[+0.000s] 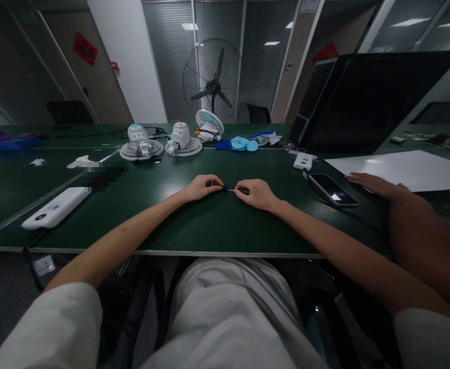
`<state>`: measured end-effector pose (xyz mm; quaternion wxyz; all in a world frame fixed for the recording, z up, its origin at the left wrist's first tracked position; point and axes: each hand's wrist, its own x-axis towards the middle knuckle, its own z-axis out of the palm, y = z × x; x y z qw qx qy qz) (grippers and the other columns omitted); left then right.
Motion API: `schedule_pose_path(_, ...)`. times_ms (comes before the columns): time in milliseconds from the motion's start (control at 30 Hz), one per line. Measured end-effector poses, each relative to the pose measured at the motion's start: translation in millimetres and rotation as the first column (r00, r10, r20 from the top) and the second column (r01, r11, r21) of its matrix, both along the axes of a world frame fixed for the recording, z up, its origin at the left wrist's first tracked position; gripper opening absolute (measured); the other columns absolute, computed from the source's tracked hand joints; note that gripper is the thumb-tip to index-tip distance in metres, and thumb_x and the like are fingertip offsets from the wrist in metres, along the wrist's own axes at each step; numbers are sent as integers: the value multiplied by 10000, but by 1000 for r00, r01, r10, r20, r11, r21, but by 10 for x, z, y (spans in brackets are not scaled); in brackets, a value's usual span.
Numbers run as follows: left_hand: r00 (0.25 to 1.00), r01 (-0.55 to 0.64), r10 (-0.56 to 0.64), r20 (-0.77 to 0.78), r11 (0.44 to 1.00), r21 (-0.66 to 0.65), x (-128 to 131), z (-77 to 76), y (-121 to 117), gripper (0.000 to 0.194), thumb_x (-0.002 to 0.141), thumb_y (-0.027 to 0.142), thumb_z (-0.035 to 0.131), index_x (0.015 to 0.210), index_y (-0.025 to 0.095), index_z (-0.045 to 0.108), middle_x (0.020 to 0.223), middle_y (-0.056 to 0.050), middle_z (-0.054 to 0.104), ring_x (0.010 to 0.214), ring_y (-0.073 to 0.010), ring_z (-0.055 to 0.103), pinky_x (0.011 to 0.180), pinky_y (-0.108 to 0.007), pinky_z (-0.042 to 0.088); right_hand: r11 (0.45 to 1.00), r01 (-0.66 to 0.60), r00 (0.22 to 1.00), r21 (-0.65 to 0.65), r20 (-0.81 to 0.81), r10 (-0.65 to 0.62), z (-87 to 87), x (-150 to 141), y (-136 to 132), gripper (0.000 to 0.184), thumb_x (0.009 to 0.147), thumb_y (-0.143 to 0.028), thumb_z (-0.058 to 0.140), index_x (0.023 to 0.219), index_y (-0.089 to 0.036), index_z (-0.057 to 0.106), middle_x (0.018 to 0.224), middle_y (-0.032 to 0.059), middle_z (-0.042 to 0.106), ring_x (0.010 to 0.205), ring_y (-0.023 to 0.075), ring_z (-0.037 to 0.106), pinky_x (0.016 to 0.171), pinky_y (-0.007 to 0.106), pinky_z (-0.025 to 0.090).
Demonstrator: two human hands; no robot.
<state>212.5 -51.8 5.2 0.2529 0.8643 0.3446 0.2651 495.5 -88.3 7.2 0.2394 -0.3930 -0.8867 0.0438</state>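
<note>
My left hand [203,186] and my right hand [256,193] rest close together on the dark green table [209,225], both with fingers curled. Between them lies a small dark tool with a thin metal shaft [230,190], possibly a small screwdriver. My left fingers pinch one dark end and my right fingers grip the other dark end. Farther back on the table stand three small white desk fans [141,146], [182,141], [208,125], partly taken apart.
Another person's hand [371,183] lies flat at the right beside a phone [332,189]. A white power bank [55,207], a small white box [303,161], blue fan parts [240,144], a white sheet [405,169] and an open dark laptop [363,102] are around. A large floor fan [212,82] stands behind.
</note>
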Motion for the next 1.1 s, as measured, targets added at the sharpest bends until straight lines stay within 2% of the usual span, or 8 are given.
schedule_pose_path(367, 1000, 7, -7, -21, 1000, 1, 2, 42, -38, 331, 981, 441, 656, 1159, 182, 758, 1070, -69, 728, 898, -193, 629, 790, -307, 486, 999, -8, 1000, -47, 7, 9, 67, -7, -40, 249, 1037, -382, 588, 1065, -209, 764, 985, 58, 773, 848, 211, 689, 755, 327, 469)
schedule_pose_path(1100, 999, 27, -27, 25, 1000, 1, 120, -15, -98, 301, 974, 415, 687, 1127, 166, 761, 1028, -70, 731, 874, -191, 644, 789, -310, 487, 1000, 14, 1000, -24, 13, -13, 2, -11, 0, 221, 1024, -370, 602, 1061, -229, 768, 984, 44, 787, 849, 213, 693, 765, 326, 452)
